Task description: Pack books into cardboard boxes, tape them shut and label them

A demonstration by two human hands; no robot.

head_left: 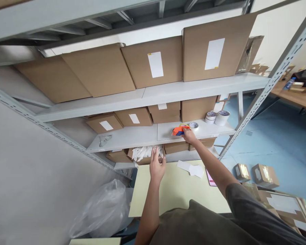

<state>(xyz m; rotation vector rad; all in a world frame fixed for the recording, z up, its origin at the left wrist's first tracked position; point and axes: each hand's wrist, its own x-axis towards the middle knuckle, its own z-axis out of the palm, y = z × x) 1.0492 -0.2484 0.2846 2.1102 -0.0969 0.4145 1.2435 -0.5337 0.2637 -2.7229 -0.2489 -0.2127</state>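
Note:
My right hand [189, 135] reaches out to the middle shelf, its fingers closed round an orange and blue tape dispenser [179, 130]. Just beside the dispenser lies a roll of white tape [193, 126]. My left hand [157, 166] hangs over the table's far edge with its fingers apart and nothing in it. Past its fingertips, on the lower shelf, stands an open carton of white paper-like strips [144, 153]. White paper pieces [191, 168] lie on the pale yellow table [173, 190] between my arms.
A grey metal rack [158, 93] holds several cardboard boxes [153, 61]. More tape rolls [221, 117] stand at the shelf's right end. A phone [210, 178] lies beside my right forearm. A plastic bag [107, 207] bulges at left; small cartons [265, 175] sit at right.

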